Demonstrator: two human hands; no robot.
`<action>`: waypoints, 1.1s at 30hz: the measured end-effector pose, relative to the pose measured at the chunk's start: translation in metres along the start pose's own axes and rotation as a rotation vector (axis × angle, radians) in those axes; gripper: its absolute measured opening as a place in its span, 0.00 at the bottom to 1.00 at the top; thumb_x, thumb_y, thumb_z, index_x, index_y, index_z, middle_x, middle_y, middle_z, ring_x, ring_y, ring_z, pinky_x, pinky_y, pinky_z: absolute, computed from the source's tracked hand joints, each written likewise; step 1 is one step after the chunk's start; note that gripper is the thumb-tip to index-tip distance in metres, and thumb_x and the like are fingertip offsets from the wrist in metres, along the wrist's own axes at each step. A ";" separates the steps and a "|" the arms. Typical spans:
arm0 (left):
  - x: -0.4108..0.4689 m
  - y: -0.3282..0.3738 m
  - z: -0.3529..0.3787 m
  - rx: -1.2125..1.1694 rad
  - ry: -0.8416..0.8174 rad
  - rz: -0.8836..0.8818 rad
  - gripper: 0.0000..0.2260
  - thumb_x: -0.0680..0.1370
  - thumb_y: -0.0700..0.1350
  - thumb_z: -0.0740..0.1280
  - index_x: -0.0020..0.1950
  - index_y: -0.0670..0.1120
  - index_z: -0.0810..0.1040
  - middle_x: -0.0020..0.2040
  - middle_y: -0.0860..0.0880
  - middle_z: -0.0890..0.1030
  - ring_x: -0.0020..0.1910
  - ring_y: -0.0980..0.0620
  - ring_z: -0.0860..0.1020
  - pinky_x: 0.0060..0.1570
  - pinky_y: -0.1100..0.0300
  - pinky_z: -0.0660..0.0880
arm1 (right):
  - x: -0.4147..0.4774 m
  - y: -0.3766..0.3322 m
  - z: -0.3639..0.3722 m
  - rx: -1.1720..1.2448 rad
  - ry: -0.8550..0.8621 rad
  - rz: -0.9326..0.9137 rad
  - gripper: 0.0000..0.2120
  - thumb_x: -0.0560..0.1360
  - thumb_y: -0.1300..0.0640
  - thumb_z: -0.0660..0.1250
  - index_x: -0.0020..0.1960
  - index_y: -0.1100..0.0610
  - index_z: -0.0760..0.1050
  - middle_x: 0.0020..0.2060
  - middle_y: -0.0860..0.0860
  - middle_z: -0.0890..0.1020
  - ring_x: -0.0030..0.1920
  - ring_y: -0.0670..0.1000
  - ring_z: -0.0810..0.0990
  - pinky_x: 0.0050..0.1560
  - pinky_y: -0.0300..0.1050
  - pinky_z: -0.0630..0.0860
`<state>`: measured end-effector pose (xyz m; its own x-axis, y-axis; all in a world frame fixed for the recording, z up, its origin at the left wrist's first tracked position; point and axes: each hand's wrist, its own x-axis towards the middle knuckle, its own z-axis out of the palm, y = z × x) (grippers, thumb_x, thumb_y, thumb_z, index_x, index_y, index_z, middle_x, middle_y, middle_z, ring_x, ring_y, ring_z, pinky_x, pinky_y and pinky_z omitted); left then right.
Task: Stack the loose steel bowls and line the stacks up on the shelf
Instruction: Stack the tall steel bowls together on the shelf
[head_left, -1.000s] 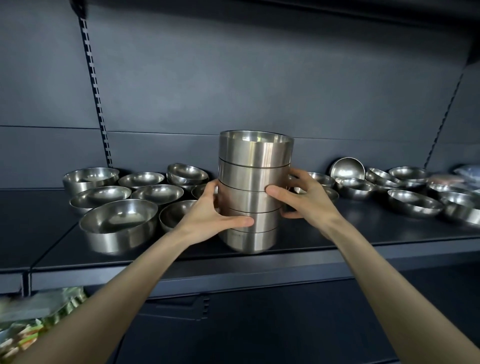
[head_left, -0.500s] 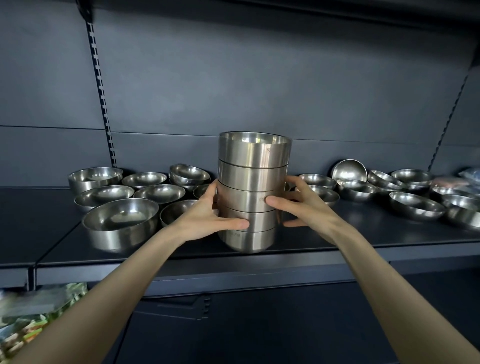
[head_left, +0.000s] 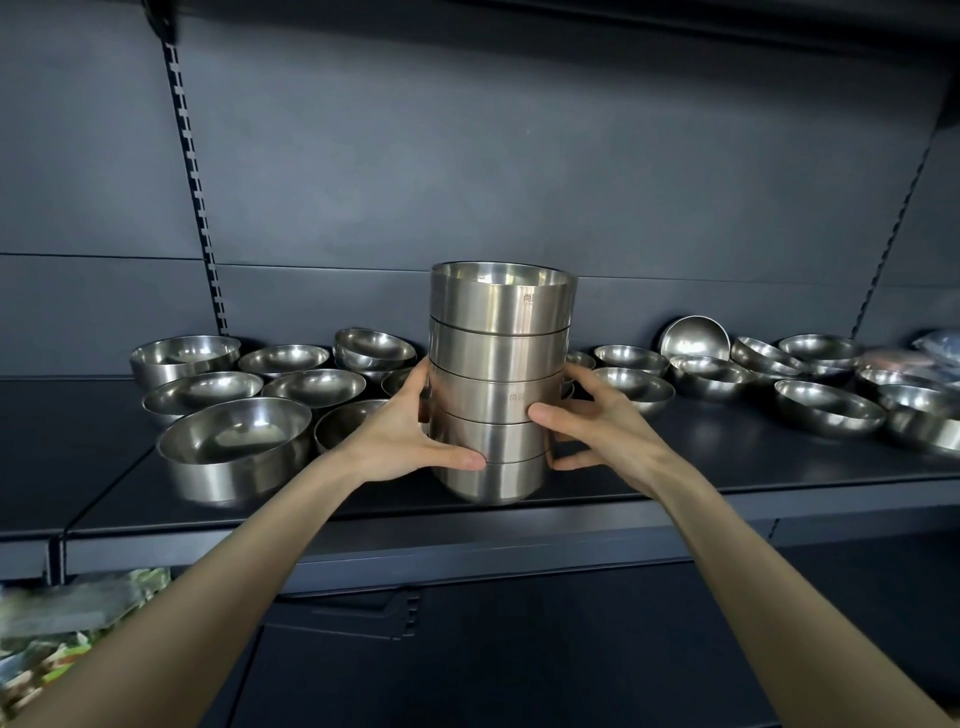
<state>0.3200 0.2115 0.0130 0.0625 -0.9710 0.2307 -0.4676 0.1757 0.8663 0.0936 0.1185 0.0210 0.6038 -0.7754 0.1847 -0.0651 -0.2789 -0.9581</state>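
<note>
One dark shelf (head_left: 675, 483) is spanning the width of the frame at mid-height, carrying every bowl in view; its front edge is running just below the hands. Five nested steel bowls are forming the stack (head_left: 498, 379) at the centre of the frame, with its base sitting at, or just above, the shelf near the front edge; contact cannot be confirmed. Loose bowls are lying in two groups: one cluster (head_left: 234, 410) at centre left, another (head_left: 810, 384) at centre right, some tilted. The left hand (head_left: 400, 436) is pressing the stack's left side, thumb across the lower seam; the right hand (head_left: 602, 415) is pressing the opposite side, fingers wrapped round the back. Both hands are closed on the stack.

Handling judgement: the stack is likely rigid and fairly heavy; the polished walls are likely slippery; nested bowls can shift or separate if lifted from the upper tiers alone. Grip low, on opposite sides, keeping the column upright.
</note>
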 end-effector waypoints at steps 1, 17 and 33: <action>-0.001 0.000 0.000 -0.013 0.005 0.007 0.52 0.61 0.42 0.81 0.77 0.54 0.53 0.68 0.54 0.72 0.65 0.59 0.72 0.51 0.70 0.76 | -0.001 0.000 0.000 -0.001 0.007 -0.002 0.50 0.57 0.41 0.77 0.74 0.44 0.61 0.54 0.48 0.83 0.53 0.47 0.83 0.46 0.52 0.83; -0.002 0.055 0.054 0.007 0.055 0.098 0.55 0.49 0.61 0.82 0.72 0.56 0.62 0.61 0.59 0.78 0.62 0.60 0.75 0.66 0.53 0.71 | -0.049 -0.019 -0.066 -0.020 0.079 -0.012 0.47 0.56 0.40 0.81 0.70 0.46 0.67 0.56 0.52 0.83 0.52 0.54 0.84 0.43 0.55 0.83; 0.134 0.087 0.252 -0.058 0.099 -0.035 0.54 0.48 0.58 0.82 0.68 0.56 0.59 0.62 0.53 0.76 0.63 0.54 0.74 0.66 0.50 0.71 | -0.045 0.036 -0.289 -0.059 0.068 0.035 0.44 0.53 0.43 0.79 0.67 0.44 0.69 0.58 0.54 0.80 0.53 0.54 0.83 0.47 0.58 0.82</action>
<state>0.0655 0.0556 0.0073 0.1661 -0.9564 0.2403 -0.4122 0.1540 0.8980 -0.1657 -0.0205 0.0413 0.5449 -0.8214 0.1682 -0.1328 -0.2826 -0.9500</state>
